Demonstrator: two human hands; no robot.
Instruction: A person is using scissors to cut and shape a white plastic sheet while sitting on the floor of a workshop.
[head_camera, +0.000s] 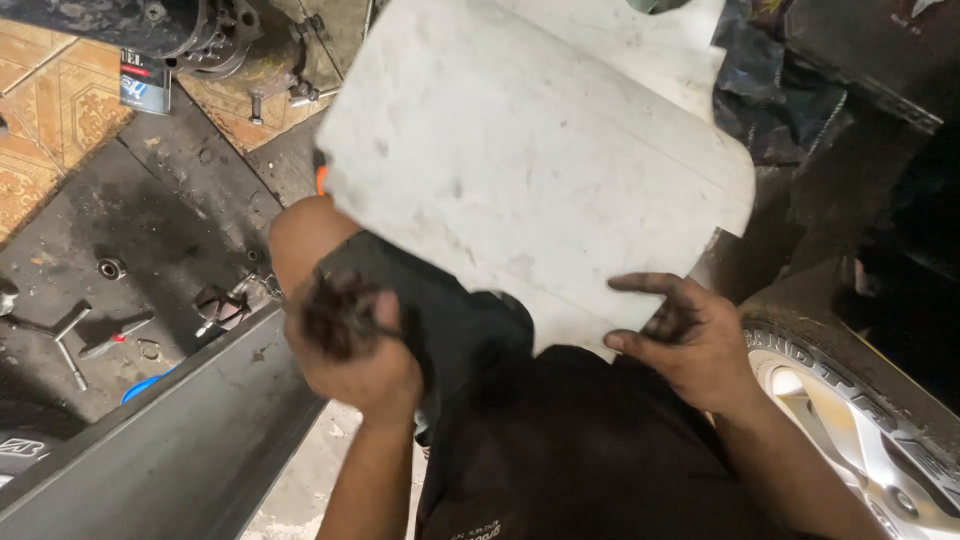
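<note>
A large dirty white plastic panel (530, 150) fills the upper middle of the head view. My right hand (690, 335) grips its lower right edge, thumb under and fingers on top. My left hand (350, 345) is closed on a black part (440, 305) that sits under the panel's lower left side. Both hands are grimy. My dark shirt (580, 450) covers the bottom middle of the view.
A wheel with tyre and silver rim (860, 420) is at the lower right. A long dark grey panel (170, 440) slants across the lower left. Tools and small metal parts (75, 335) lie on the stained floor at left. An engine part (200, 30) sits at top left.
</note>
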